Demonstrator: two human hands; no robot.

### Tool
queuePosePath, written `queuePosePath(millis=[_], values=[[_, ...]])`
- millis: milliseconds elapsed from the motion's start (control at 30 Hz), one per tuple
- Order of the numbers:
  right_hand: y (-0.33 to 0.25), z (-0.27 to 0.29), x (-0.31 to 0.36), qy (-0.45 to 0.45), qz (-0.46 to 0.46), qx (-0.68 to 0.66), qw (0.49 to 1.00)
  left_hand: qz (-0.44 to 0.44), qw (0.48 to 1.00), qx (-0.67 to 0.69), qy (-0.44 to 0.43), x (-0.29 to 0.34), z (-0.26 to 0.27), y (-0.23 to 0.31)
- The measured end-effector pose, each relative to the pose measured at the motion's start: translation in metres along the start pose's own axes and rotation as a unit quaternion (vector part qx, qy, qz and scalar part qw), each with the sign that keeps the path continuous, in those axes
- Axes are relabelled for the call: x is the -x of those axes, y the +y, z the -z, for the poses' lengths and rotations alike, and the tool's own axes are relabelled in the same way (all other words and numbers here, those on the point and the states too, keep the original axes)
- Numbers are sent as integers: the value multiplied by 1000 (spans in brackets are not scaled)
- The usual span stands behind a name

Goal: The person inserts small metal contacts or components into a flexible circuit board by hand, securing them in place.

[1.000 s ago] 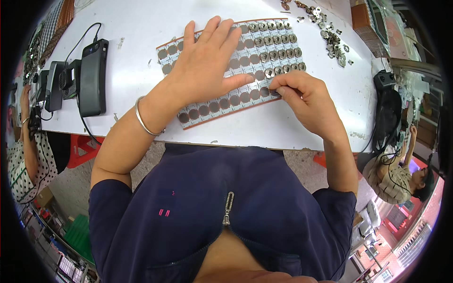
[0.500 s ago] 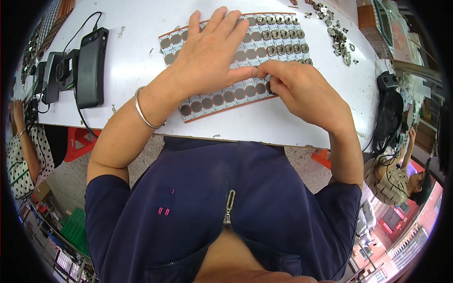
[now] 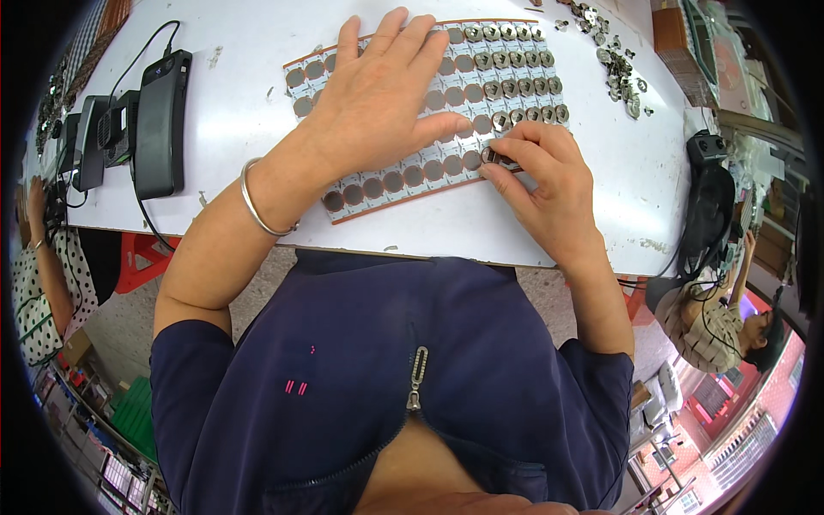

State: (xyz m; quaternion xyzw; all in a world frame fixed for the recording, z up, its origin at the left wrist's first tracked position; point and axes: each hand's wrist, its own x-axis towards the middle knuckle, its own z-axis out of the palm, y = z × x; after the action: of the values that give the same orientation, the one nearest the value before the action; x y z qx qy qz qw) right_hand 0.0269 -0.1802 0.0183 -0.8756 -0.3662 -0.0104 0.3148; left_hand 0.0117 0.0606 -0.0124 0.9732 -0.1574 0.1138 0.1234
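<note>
A panel of small joined circuit boards (image 3: 403, 196) lies slightly tilted on the white table, with rows of round grey pads. Shiny metal clips (image 3: 520, 60) cover the pads at the right ends of the upper rows. My left hand (image 3: 369, 107) rests flat across the panel with its fingers spread, hiding part of the rows. At the right end of the lowest row, my right hand (image 3: 549, 176) pinches a small metal clip (image 3: 490, 156) between thumb and fingers, touching or just over the board; which of these, I cannot tell.
Loose metal clips (image 3: 614, 73) are scattered at the table's far right. On the left lie a black power bank (image 3: 163, 124) and other black devices with cables. A black cable bundle (image 3: 708, 197) sits at the right edge. People are seated to either side.
My right hand has drawn slightly down and its fingers have opened out, uncovering clips in the fourth row and the clip in its pinch. My left hand has barely moved.
</note>
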Motion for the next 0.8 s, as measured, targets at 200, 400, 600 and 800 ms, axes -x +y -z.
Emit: queuePosePath(millis=[200,400,600,800], values=[[-2,-3,1,27,36,19,999,7,1000,-10,-3,-1,-2,1],[6,-2,-3,19,80,10,997,19,1000,16,-7,-6,5,6],[30,15,-20,17,60,7,998,27,999,19,-28,-4,9,4],[106,29,-87,111,-54,113,986,29,998,32,-51,-5,10,4]])
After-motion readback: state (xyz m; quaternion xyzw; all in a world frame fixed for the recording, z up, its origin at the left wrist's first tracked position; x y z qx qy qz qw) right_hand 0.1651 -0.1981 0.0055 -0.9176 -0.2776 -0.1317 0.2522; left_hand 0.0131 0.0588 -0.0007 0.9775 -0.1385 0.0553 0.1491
